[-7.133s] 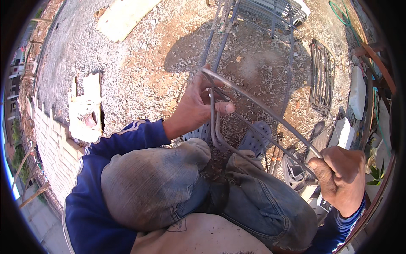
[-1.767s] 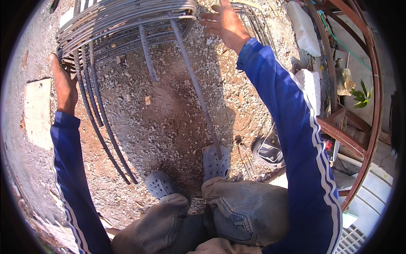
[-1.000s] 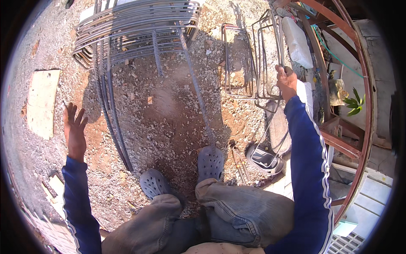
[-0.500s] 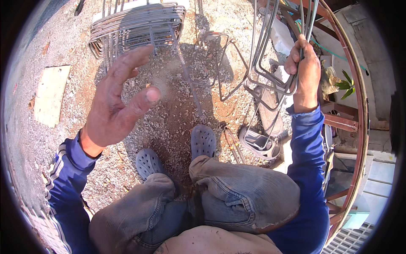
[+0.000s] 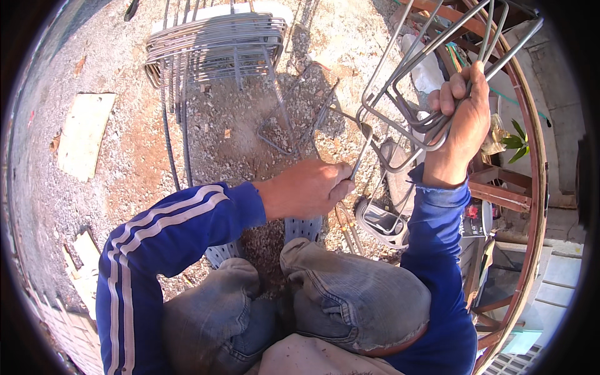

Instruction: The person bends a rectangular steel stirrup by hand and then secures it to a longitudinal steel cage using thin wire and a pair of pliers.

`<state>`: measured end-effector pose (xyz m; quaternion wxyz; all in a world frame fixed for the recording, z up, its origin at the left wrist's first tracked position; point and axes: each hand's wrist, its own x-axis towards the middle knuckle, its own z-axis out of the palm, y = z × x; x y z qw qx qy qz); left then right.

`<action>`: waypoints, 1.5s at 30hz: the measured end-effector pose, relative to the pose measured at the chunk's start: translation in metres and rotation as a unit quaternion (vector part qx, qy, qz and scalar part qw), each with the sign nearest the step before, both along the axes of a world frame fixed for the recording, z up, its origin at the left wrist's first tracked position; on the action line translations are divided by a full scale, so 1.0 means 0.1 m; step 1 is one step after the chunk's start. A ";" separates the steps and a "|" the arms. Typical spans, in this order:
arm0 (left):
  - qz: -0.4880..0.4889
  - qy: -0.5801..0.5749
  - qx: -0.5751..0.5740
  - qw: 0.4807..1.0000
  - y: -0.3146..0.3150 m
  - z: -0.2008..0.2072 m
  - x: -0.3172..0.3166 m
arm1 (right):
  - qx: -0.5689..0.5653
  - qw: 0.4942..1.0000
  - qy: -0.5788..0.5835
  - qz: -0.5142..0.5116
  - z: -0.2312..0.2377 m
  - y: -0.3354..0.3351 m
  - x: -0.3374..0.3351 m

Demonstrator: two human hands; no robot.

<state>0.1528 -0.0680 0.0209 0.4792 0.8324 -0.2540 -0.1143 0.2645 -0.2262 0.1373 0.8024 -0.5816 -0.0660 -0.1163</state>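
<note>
My right hand (image 5: 461, 112) is wrapped round a bunch of bent steel rod stirrups (image 5: 406, 122), which hang in angular loops below and left of the fist. My left hand (image 5: 309, 187) is closed in front of my knees, gripping the end of a thin steel rod (image 5: 361, 155). That rod points up toward the loops; whether it joins them I cannot tell. A cutter-like tool with long handles (image 5: 348, 228) lies on the ground just below the left hand. Farther off, a stack of bent stirrups (image 5: 215, 44) rests across several straight bars (image 5: 169, 137).
Gravel (image 5: 137, 200) covers the ground around my clogs (image 5: 303, 228). A grey sandal (image 5: 382, 224) lies right of the tool. A flat board (image 5: 86, 134) is at the left. A rusty metal frame (image 5: 539, 187) with a curved-looking edge runs along the right, near a green plant (image 5: 515, 140).
My left hand, raised with spread fingers before, has come down to the right and closed on a rod. My right hand has moved slightly right, and its stirrups have tilted over to the right.
</note>
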 end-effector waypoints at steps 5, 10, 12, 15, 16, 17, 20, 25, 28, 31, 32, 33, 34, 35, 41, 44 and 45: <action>-0.022 0.042 -0.043 0.998 -0.02 0.11 -0.16 | 0.057 0.997 0.054 0.015 -0.19 -0.26 0.46; 0.014 0.034 -0.124 0.992 0.03 0.02 -0.24 | 0.202 0.957 0.195 0.066 -0.90 -0.59 0.66; 0.064 0.079 -0.209 0.973 0.03 -0.02 -0.26 | 0.224 0.943 0.243 0.022 -1.26 -0.72 0.63; 0.047 0.161 -0.212 0.963 0.05 0.12 -0.16 | 0.337 0.881 0.325 0.065 -1.69 -1.02 0.78; 0.055 0.154 -0.218 0.962 0.05 0.09 -0.17 | 0.282 0.905 0.313 0.059 -1.70 -1.01 0.77; 0.063 0.147 -0.224 0.961 0.04 0.05 -0.19 | 0.288 0.903 0.308 0.081 -1.68 -1.01 0.78; 0.080 0.139 -0.161 0.974 0.09 0.09 -0.21 | 0.227 0.919 0.313 0.075 -1.36 -0.90 0.73; 0.069 0.050 -0.128 0.988 0.12 0.04 -0.14 | 0.176 0.917 0.267 0.238 -1.01 -1.10 0.59; 0.090 0.043 -0.119 0.988 0.15 0.05 -0.13 | 0.170 0.900 0.248 0.317 -0.90 -1.02 0.55; 0.060 0.009 -0.089 0.994 0.16 0.03 -0.11 | 0.125 0.903 0.235 0.337 -0.77 -0.85 0.45; 0.061 0.009 -0.088 0.994 0.16 0.01 -0.13 | 0.102 0.905 0.236 0.338 -0.74 -0.81 0.43; 0.061 0.008 -0.089 0.994 0.16 -0.03 -0.15 | 0.078 0.908 0.238 0.336 -0.73 -0.78 0.41; 0.061 0.007 -0.090 0.994 0.17 -0.05 -0.17 | 0.070 0.907 0.231 0.344 -0.74 -0.76 0.41; 0.057 0.000 -0.083 0.995 0.18 -0.05 -0.17 | 0.053 0.915 0.229 0.327 -0.74 -0.74 0.40; 0.062 0.011 -0.117 0.991 0.21 -0.17 -0.18 | 0.070 0.932 0.230 0.273 -0.67 -0.77 0.46; 0.092 0.047 -0.161 0.982 0.21 -0.17 -0.17 | 0.126 0.897 0.270 0.327 -0.71 -0.95 0.61; 0.098 0.067 -0.173 0.978 0.18 -0.17 -0.16 | 0.146 0.886 0.277 0.342 -0.75 -1.01 0.65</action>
